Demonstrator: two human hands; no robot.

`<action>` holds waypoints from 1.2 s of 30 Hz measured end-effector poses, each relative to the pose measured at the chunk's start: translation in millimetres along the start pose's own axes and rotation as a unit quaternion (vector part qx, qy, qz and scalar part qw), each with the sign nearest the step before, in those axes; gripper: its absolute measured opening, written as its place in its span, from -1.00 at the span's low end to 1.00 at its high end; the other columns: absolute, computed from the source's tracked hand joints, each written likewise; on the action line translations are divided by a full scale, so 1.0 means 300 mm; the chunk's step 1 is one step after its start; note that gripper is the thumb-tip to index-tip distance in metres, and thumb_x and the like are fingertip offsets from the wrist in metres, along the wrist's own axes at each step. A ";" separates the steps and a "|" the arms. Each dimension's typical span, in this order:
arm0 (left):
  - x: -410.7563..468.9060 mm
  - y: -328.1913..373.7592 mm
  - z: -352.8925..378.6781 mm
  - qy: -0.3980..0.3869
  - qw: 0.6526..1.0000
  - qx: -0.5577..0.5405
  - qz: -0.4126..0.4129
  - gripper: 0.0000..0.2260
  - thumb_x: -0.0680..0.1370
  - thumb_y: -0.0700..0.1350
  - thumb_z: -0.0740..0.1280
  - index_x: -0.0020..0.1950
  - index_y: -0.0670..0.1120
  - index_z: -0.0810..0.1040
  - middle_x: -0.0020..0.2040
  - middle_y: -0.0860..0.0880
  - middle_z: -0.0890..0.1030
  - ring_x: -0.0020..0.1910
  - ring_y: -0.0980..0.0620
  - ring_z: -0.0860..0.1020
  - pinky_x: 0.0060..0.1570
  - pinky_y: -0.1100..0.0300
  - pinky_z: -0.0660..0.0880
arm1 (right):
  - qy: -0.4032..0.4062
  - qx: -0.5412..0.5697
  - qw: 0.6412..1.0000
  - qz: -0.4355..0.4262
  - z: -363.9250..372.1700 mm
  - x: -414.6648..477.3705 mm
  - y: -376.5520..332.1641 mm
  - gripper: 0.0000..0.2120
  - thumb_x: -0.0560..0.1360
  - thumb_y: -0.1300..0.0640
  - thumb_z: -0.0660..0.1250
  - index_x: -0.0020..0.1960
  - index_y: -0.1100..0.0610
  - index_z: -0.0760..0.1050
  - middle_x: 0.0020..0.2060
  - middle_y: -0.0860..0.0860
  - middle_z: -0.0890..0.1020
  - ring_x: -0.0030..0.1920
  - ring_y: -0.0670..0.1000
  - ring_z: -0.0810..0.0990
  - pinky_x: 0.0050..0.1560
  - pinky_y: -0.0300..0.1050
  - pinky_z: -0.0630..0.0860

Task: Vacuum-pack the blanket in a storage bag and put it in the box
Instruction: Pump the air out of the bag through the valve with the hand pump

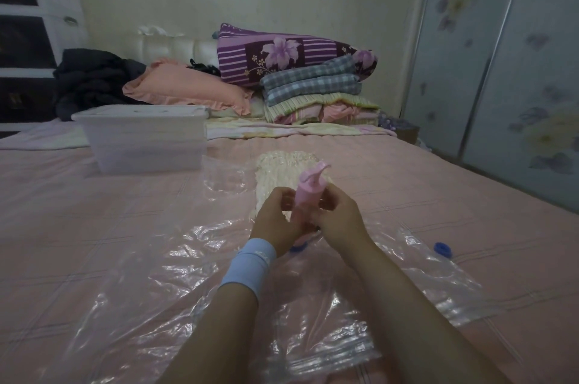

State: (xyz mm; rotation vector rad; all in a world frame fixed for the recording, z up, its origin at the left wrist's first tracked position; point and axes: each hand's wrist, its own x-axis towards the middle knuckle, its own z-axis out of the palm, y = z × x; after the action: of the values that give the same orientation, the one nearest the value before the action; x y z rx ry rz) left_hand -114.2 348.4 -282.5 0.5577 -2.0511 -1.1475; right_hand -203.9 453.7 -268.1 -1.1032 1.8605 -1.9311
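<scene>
Currently, my left hand (277,220) and right hand (340,220) both grip the pink pump (308,192), set on the storage bag (188,258); the blanket (282,170) lies inside, beside the box (144,139)

The translucent white box (141,136) is sitting lidded. Right of the box and nearer, the cream blanket (282,173) is lying shrunken and wrinkled inside the clear, crinkled storage bag (150,261), which is spreading flat in front of the box. The pink pump (308,192) is standing tilted on the bag, left hand (275,219) and right hand (340,220) gripping it
</scene>
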 end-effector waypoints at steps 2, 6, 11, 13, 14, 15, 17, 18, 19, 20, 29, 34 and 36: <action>0.007 0.000 0.004 -0.025 1.000 0.014 0.006 -0.65 0.42 -0.13 0.43 0.17 0.04 0.47 0.04 0.13 0.60 0.03 0.14 0.57 0.02 0.20 0.56 | 0.003 0.003 1.000 0.005 -0.004 0.003 0.006 -0.58 0.43 0.12 0.54 0.26 -0.01 0.58 0.05 -0.10 0.71 0.09 -0.04 0.68 0.00 -0.04 0.65; 0.008 0.005 0.002 -0.013 0.999 0.029 -0.006 -0.73 0.40 -0.13 0.44 0.06 0.07 0.53 -0.07 0.13 0.64 -0.07 0.12 0.61 0.00 0.07 0.60 | -0.002 0.013 1.000 0.012 -0.006 0.003 0.017 -0.58 0.41 0.11 0.57 0.24 0.04 0.57 0.07 -0.06 0.71 0.11 -0.02 0.67 -0.02 -0.10 0.63; -0.017 0.026 0.001 -0.012 1.000 0.010 -0.019 -0.62 0.31 -0.14 0.52 0.04 0.03 0.48 -0.05 0.13 0.62 -0.08 0.18 0.58 -0.20 0.34 0.50 | -0.003 -0.044 0.999 -0.010 0.003 -0.012 0.024 -0.52 0.33 0.16 0.61 0.20 0.05 0.56 0.02 -0.06 0.69 0.04 -0.09 0.66 -0.12 -0.27 0.60; -0.017 0.029 -0.001 -0.035 0.999 -0.009 -0.011 -0.57 0.34 -0.16 0.51 0.13 0.02 0.44 0.02 0.13 0.59 0.01 0.17 0.57 -0.10 0.31 0.54 | 0.003 -0.029 0.999 -0.013 0.001 -0.007 0.019 -0.59 0.39 0.20 0.57 0.20 0.06 0.58 0.01 -0.05 0.70 0.04 -0.06 0.67 -0.14 -0.27 0.59; -0.015 0.031 -0.003 -0.045 0.999 -0.013 -0.005 -0.57 0.38 -0.17 0.49 0.17 0.01 0.43 0.04 0.12 0.59 0.05 0.14 0.57 -0.03 0.26 0.55 | 0.008 -0.014 1.000 -0.012 -0.001 -0.003 0.016 -0.60 0.42 0.22 0.54 0.23 0.06 0.57 0.02 -0.05 0.70 0.05 -0.04 0.68 -0.13 -0.23 0.61; -0.012 0.035 -0.009 -0.048 0.999 -0.017 0.001 -0.59 0.41 -0.18 0.47 0.18 0.00 0.43 0.04 0.10 0.60 0.06 0.12 0.58 0.03 0.20 0.56 | 0.014 0.007 1.000 -0.009 -0.003 0.003 0.007 -0.60 0.46 0.23 0.50 0.26 0.06 0.54 0.05 -0.04 0.70 0.06 -0.02 0.68 -0.12 -0.18 0.62; -0.004 0.047 -0.017 -0.034 0.999 -0.031 0.000 -0.60 0.39 -0.19 0.49 0.15 0.00 0.44 0.00 0.07 0.62 0.00 0.10 0.60 0.01 0.14 0.60 | 0.023 0.044 0.999 0.001 -0.008 0.011 -0.012 -0.62 0.51 0.25 0.43 0.29 0.06 0.47 0.09 -0.03 0.69 0.06 -0.02 0.69 -0.17 -0.17 0.60; 0.002 0.057 -0.019 -0.022 0.999 -0.037 -0.005 -0.57 0.35 -0.17 0.52 0.13 0.02 0.44 -0.02 0.07 0.62 -0.03 0.11 0.61 -0.02 0.12 0.61 | 0.024 0.062 0.998 0.005 -0.010 0.013 -0.024 -0.64 0.54 0.24 0.41 0.29 0.05 0.44 0.10 -0.04 0.68 0.05 -0.05 0.69 -0.20 -0.19 0.59; 0.004 0.073 -0.021 -0.011 0.999 -0.043 -0.009 -0.55 0.32 -0.15 0.54 0.10 0.04 0.43 -0.04 0.07 0.63 -0.06 0.11 0.62 -0.06 0.11 0.62 | 0.024 0.073 0.997 0.010 -0.013 0.015 -0.033 -0.65 0.56 0.22 0.39 0.29 0.03 0.39 0.11 -0.06 0.66 0.05 -0.06 0.68 -0.23 -0.21 0.58; 0.006 0.093 -0.020 -0.004 0.999 -0.049 -0.013 -0.55 0.31 -0.10 0.55 0.08 0.05 0.41 -0.04 0.06 0.62 -0.08 0.10 0.63 -0.10 0.09 0.63 | 0.025 0.072 0.997 0.017 -0.016 0.017 -0.039 -0.65 0.57 0.17 0.39 0.30 0.02 0.36 0.14 -0.06 0.63 0.05 -0.04 0.68 -0.24 -0.19 0.57; 0.016 0.214 0.083 -0.073 0.992 -0.103 -0.015 -0.73 0.50 -0.23 0.42 0.18 -0.07 0.55 -0.04 -0.01 0.64 -0.25 0.21 0.64 -0.19 0.23 0.61 | -0.016 -0.004 0.996 0.089 -0.225 0.029 -0.060 -0.49 0.51 0.15 0.30 0.45 -0.04 0.40 0.20 0.07 0.59 0.13 0.13 0.61 -0.03 0.01 0.60; 0.038 0.289 0.243 -0.115 0.988 0.051 0.086 -0.69 0.56 -0.17 0.32 0.30 0.00 0.52 0.17 0.07 0.52 -0.04 0.22 0.53 -0.06 0.40 0.51 | 0.072 -0.109 0.983 0.127 -0.434 0.066 -0.085 -0.48 0.56 0.09 0.33 0.48 -0.03 0.29 0.22 0.03 0.49 0.06 0.11 0.57 -0.27 -0.11 0.57; 0.066 0.299 0.316 -0.130 0.982 0.103 0.091 -0.69 0.58 -0.15 0.30 0.32 0.01 0.50 0.21 0.04 0.52 0.01 0.13 0.53 0.09 0.26 0.50 | 0.111 -0.134 0.974 0.145 -0.511 0.067 -0.066 -0.51 0.55 0.07 0.39 0.41 -0.04 0.28 0.17 0.02 0.45 0.01 0.11 0.58 -0.39 -0.14 0.54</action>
State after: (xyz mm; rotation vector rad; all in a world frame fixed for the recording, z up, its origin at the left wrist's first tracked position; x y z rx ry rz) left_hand -201.1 433.7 -231.8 0.3193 -2.4086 -0.9466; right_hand -311.6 559.0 -227.9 -0.6483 2.3068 -1.7310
